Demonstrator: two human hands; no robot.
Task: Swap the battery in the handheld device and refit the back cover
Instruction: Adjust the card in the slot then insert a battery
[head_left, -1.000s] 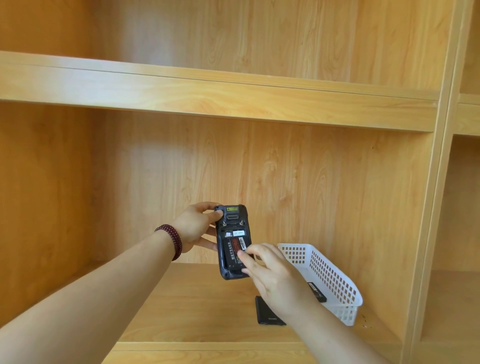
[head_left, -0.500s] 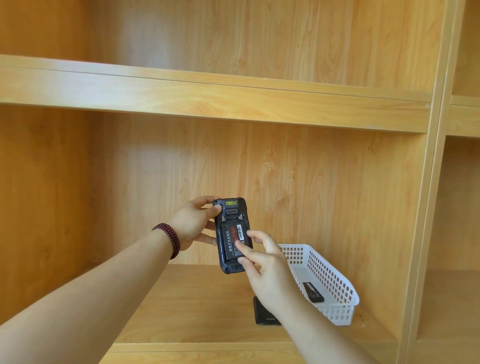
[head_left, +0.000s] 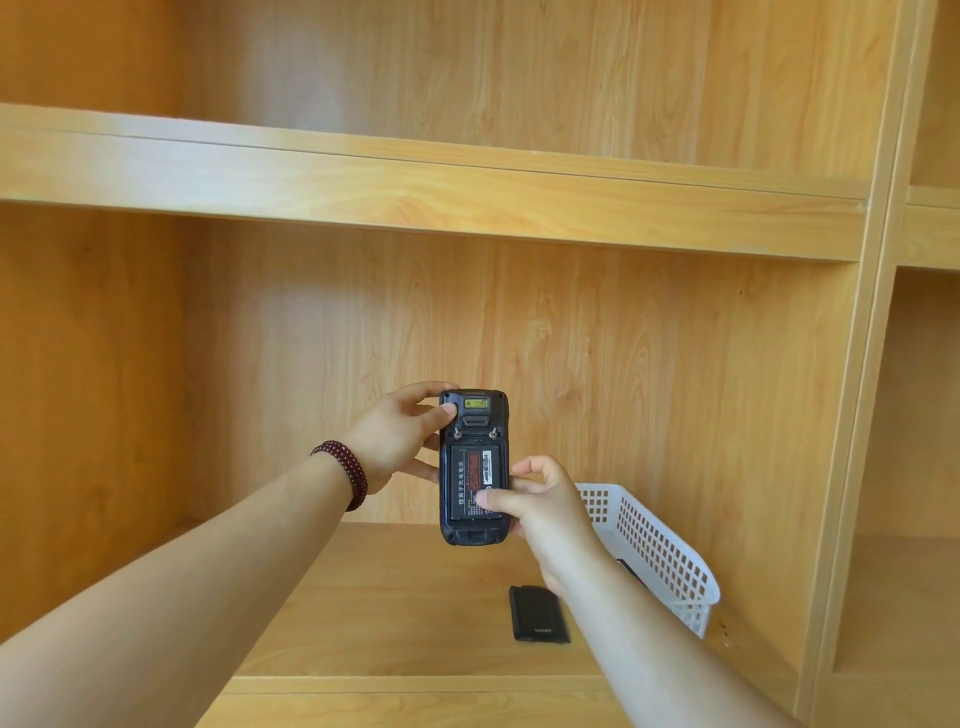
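I hold the black handheld device (head_left: 471, 530) upright in front of the shelf, its back towards me and the cover off. My left hand (head_left: 395, 441) grips its upper left edge, thumb on the top corner. A black battery (head_left: 475, 480) with a red and white label lies in the open bay. My right hand (head_left: 545, 512) clasps the device's lower right side, its thumb pressing on the battery's lower part. The black back cover (head_left: 537, 614) lies flat on the shelf board below.
A white plastic basket (head_left: 660, 551) stands on the shelf at the right, with a dark flat object (head_left: 629, 569) inside, mostly hidden by my right arm. The wooden shelf board (head_left: 389, 613) spreads below. An upper shelf (head_left: 415, 192) runs overhead, and an upright panel (head_left: 852, 415) closes the right.
The battery has slid up and settled flat into the bay. The device rose slightly and turned more upright. My right thumb moved down to the battery's lower part.
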